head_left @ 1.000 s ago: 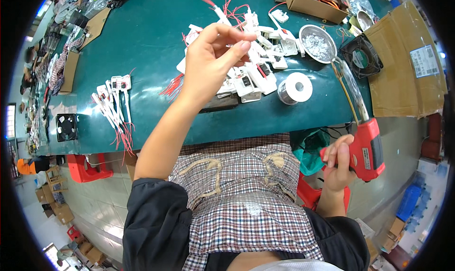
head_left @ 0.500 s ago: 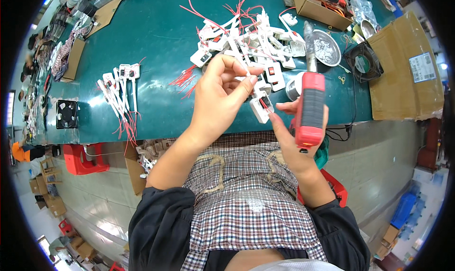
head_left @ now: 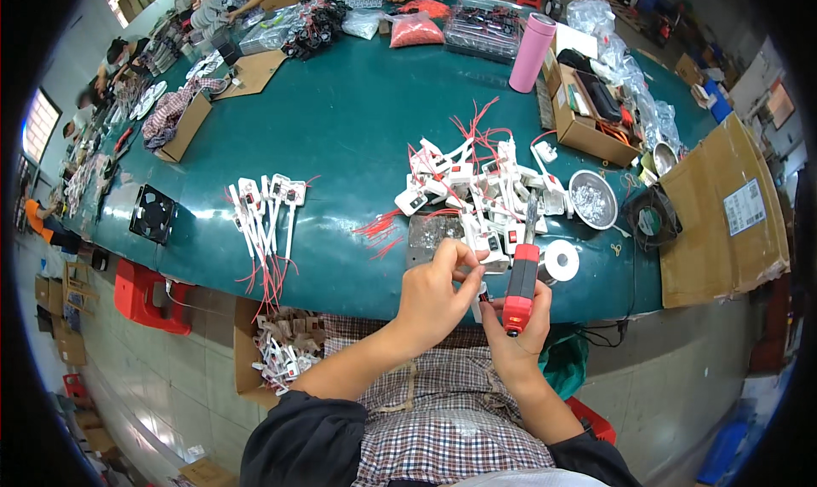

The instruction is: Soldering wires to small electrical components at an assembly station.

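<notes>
Both hands met just at the near edge of the green surface (head_left: pixel 340 138). Left hand (head_left: pixel 434 295) was curled, its fingertips pinched on a small white switch part (head_left: pixel 481 270) with thin wires, held just above the edge. Right hand (head_left: pixel 519 338) was wrapped tight around the red and black electric screwdriver (head_left: pixel 521 287), which stood nearly upright with its tip among the parts just beyond.

Far left on the surface lay a black square fan (head_left: pixel 153 214), then a row of finished white wired switches (head_left: pixel 268 206) with red leads hanging past the edge. Below them, a cardboard box (head_left: pixel 277 351) of more parts stood by the person's knee. In the middle sat the heap of white switch parts (head_left: pixel 477 185), then a solder reel (head_left: pixel 560 260), a metal bowl of screws (head_left: pixel 591 199) and a second fan (head_left: pixel 651 219).

The held part sat so near the edge that, by my judgement, a slipped pinch could have dropped it onto the lap or floor, and a slipping driver tip could have jabbed the left fingertips. Red leads from the heap might also have snagged the tool. Open room lay mostly on the left and centre of the surface; the right side was crowded.
</notes>
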The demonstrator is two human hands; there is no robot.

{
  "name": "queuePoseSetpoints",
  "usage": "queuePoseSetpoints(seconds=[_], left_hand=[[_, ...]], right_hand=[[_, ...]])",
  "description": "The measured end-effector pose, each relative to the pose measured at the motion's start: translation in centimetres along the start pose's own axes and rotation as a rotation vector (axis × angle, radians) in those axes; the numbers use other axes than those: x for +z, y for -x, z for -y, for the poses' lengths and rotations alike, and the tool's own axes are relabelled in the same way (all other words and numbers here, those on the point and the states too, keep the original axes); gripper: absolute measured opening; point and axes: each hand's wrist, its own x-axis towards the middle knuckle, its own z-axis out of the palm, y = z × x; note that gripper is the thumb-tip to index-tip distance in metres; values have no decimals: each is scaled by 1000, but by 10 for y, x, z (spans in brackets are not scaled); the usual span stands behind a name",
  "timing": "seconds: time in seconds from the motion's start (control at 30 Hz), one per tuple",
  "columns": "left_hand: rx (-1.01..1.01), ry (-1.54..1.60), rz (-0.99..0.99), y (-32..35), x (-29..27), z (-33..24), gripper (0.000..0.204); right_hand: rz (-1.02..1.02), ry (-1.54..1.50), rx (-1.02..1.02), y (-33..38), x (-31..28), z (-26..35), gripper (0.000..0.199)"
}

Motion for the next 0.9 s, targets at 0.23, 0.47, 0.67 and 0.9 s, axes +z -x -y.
queuePoseSetpoints(seconds=[0.23,0.47,0.67,0.9], left_hand=[[157,-238,-73,6,8,4,20],[-50,-77,70,3,-4,21,17],[-155,-111,217,12,-11,43,14],[-84,-121,192,15,-12,52,22]], right_hand=[[-47,261,-235,-1,-1,12,54],[11,164,-394,1,-2,10,45],[39,177,-391,9,9,1,47],[58,152,-300,15,15,-17,58]])
